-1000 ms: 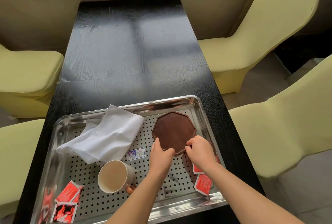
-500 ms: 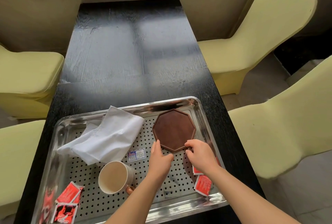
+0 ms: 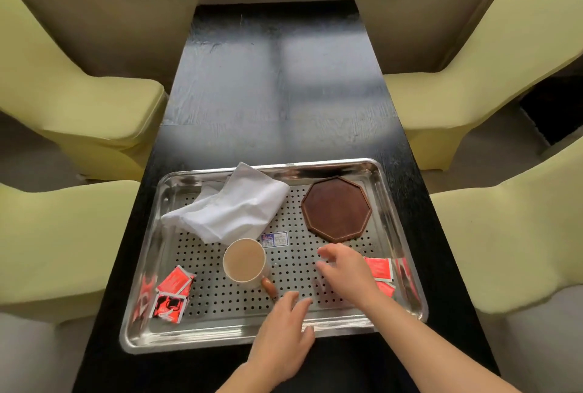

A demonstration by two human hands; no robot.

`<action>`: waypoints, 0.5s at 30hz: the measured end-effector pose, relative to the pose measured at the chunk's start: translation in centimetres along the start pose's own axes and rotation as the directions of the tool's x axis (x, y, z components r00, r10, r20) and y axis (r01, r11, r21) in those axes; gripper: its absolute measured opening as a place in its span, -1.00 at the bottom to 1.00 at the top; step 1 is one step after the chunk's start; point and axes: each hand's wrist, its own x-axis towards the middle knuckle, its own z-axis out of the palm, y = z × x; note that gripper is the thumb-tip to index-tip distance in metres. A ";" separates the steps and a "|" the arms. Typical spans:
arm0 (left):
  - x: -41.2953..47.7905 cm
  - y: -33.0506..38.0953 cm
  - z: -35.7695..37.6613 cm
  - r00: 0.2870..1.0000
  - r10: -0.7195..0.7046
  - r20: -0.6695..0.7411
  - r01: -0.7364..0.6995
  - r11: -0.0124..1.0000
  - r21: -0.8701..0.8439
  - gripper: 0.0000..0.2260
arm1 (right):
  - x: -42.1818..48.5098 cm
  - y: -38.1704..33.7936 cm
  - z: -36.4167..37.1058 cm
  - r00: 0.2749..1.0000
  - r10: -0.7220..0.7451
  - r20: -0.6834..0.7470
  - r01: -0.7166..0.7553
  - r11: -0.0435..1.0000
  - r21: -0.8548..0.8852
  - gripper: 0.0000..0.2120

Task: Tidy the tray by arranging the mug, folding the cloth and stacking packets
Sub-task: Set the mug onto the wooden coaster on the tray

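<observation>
- both hands have let go of the brown octagonal coaster point(image 3: 336, 208), now in the tray's point(image 3: 148, 323) far right corner, ready for the mug.
- left hand point(image 3: 284, 334) and right hand point(image 3: 345, 269) hover open, holding nothing.
- the ceramic mug point(image 3: 245, 262) stands mid-tray; soft white cloth point(image 3: 233, 208) lies crumpled; glossy red packets point(image 3: 172, 293) are scattered on perforated steel.

Ahead of the left hand's fingers point(image 3: 293, 301) the perforated tray point(image 3: 284, 334) floor lies bare; the mug point(image 3: 245, 261) and its handle stand just to their left. Beyond the right hand's fingers point(image 3: 328, 252) is a bare strip, then the brown octagonal coaster point(image 3: 337, 208). Red packets point(image 3: 380, 269) lie just right of them. The crumpled cloth point(image 3: 233, 208) blocks the far left; the desk point(image 3: 277, 92) beyond is open.
</observation>
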 end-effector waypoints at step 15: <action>-5.3 -9.9 -1.5 0.917 -0.314 -0.247 0.370 0.900 0.229 -0.52 | -3.6 -7.3 7.5 0.994 -0.029 0.108 0.029 1.000 0.001 -0.78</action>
